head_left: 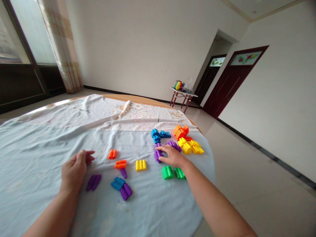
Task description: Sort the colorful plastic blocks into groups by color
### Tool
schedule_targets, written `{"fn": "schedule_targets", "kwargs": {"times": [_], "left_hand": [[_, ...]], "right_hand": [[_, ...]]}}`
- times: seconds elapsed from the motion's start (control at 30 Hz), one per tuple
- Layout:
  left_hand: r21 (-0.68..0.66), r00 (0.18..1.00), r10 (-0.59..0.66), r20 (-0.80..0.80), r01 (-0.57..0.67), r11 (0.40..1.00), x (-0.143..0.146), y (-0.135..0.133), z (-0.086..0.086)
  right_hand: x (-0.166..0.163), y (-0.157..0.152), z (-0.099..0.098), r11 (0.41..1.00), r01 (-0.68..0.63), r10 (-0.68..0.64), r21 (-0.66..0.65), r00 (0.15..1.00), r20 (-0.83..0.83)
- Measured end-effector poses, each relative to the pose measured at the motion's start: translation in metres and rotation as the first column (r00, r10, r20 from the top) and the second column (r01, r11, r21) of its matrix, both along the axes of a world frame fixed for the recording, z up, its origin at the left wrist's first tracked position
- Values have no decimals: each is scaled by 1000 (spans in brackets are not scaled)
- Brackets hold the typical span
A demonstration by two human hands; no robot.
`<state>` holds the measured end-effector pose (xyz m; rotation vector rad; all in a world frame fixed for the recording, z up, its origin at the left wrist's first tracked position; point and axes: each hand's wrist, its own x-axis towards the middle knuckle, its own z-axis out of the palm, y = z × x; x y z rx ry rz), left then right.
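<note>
My right hand [172, 155] reaches over a group of purple plastic blocks [158, 159] on the right side of the cloth, its thumb and index finger at either side of one block. More purple blocks [174, 144] lie just behind that hand, partly covered by it. My left hand [75, 168] rests on the cloth at the left, fingers loosely stretched, with nothing in it. Close to it lies a purple block pair [93, 182]. Between the hands are orange blocks [112, 154], a yellow block group [141, 165] and a blue block [118, 183] touching a purple one [126, 191].
Blue [156, 135], orange [181, 132], yellow [190, 146] and green blocks [168, 172] surround my right hand. A wrinkled light-blue cloth [103, 214] covers the round table. Beyond stands a small table [184, 92] with a colourful bag. A curtain [61, 49] hangs at the left.
</note>
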<state>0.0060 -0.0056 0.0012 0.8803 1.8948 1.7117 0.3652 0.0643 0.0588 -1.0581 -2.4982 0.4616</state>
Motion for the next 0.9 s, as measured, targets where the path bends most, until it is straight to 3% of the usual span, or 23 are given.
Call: {"fn": "schedule_targets", "kwargs": {"times": [0.4,0.67,0.9], "left_hand": [[-22,1000,0,10,0,1000,5,-3,9],[-40,1000,-5,19,6,999,1,0,4],[-62,998,58,-29,-60,996,5,-2,10]], "right_hand": [[14,0,3,993,2,-14,115,995,101],[-39,-21,-1,971,-200,190,131,978,83],[-70,-24,-20,970,-222,200,103,962,187]]}}
